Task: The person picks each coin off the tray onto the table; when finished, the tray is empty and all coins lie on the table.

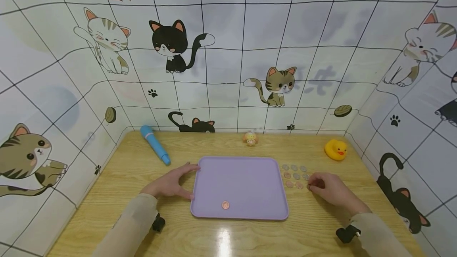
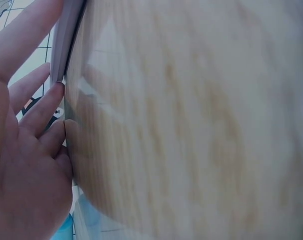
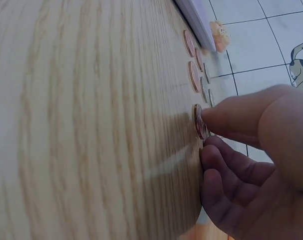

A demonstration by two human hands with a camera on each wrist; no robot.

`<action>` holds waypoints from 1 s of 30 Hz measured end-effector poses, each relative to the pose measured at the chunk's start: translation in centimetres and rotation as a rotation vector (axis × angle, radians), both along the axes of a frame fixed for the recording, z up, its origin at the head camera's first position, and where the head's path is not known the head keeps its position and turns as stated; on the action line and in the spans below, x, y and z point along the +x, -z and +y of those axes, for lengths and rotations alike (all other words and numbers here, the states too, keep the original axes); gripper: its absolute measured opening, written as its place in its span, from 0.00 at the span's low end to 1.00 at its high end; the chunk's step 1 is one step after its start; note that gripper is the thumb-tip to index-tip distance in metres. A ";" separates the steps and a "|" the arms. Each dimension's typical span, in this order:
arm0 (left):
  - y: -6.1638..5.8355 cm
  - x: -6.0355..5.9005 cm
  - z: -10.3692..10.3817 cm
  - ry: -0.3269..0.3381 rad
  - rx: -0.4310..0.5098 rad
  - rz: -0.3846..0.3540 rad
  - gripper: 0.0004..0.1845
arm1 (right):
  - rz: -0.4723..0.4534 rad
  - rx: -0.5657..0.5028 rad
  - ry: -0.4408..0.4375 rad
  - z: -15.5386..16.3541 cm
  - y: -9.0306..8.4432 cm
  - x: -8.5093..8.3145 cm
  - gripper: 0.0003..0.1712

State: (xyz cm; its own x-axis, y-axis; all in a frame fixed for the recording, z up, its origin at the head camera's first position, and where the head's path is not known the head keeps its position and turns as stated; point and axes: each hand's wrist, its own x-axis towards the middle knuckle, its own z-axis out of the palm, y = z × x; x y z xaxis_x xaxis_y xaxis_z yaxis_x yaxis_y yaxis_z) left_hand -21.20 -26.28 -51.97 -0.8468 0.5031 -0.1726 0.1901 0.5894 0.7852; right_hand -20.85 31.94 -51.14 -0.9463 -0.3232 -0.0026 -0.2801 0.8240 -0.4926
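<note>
A lilac tray (image 1: 242, 187) lies on the table with one copper coin (image 1: 225, 205) near its front edge. My left hand (image 1: 173, 183) rests at the tray's left side, fingers and thumb spread and touching the rim. To the right of the tray, several copper and silver coins (image 1: 296, 176) lie flat in rows. My right hand (image 1: 330, 189) is at the front right corner of these rows. In the right wrist view, its thumb and curled fingers pinch a copper coin (image 3: 198, 121) at the table surface. In the head view, the fingers mostly hide that coin.
A blue marker-like stick (image 1: 155, 145) lies at the back left of the wooden table (image 1: 250, 235). A small orange-and-yellow figurine (image 1: 250, 139) stands behind the tray. At the back right sits a yellow rubber duck (image 1: 335, 149). Cat-printed cloth (image 1: 228, 62) walls the table in.
</note>
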 end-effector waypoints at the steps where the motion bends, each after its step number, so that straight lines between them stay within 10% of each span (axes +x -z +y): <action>1: 0.0 0.0 0.0 0.001 -0.002 -0.002 0.54 | 0.001 0.001 -0.002 0.0 0.0 0.0 0.05; 30: 0.1 -0.1 0.0 -0.012 0.011 -0.018 0.54 | -0.004 -0.010 0.010 -0.5 -0.4 0.4 0.08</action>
State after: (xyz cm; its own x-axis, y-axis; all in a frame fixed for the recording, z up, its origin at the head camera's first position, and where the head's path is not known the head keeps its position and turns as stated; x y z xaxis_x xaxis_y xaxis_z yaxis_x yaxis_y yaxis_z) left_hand -21.35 -26.25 -52.12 -0.8494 0.4952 -0.1826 0.1691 0.5831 0.7946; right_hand -20.42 31.48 -50.76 -0.9494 -0.3142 -0.0034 -0.2701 0.8218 -0.5017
